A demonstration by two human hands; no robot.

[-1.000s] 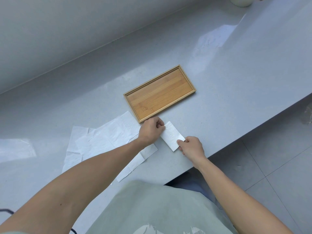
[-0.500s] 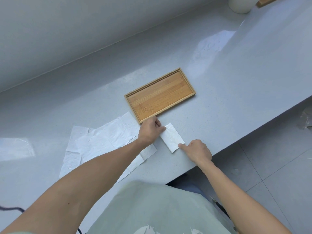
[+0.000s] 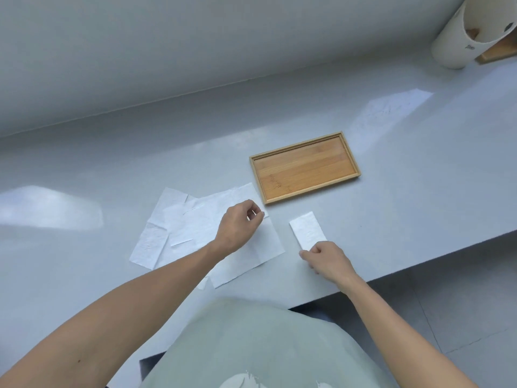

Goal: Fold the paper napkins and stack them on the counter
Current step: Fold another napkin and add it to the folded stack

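Note:
A small folded white napkin (image 3: 307,230) lies on the grey counter (image 3: 405,197) near its front edge. My right hand (image 3: 326,257) rests at the napkin's near end, fingers curled and touching its corner. Left of it lie several unfolded white napkins (image 3: 193,231), overlapping in a loose spread. My left hand (image 3: 240,226) hovers over the right part of that spread, fingertips pinched at the far corner of the top sheet. Whether it actually grips the sheet is hard to tell.
A shallow bamboo tray (image 3: 303,167) sits just beyond the napkins. A white cylindrical container (image 3: 472,32) stands at the far right by the wall, with a wooden piece (image 3: 499,53) behind it. The counter's front edge runs close to my right hand; tiled floor lies below.
My left hand has let go of the folded napkin and moved left onto the unfolded sheets. My right hand stays at the folded napkin's near end. The view has shifted.

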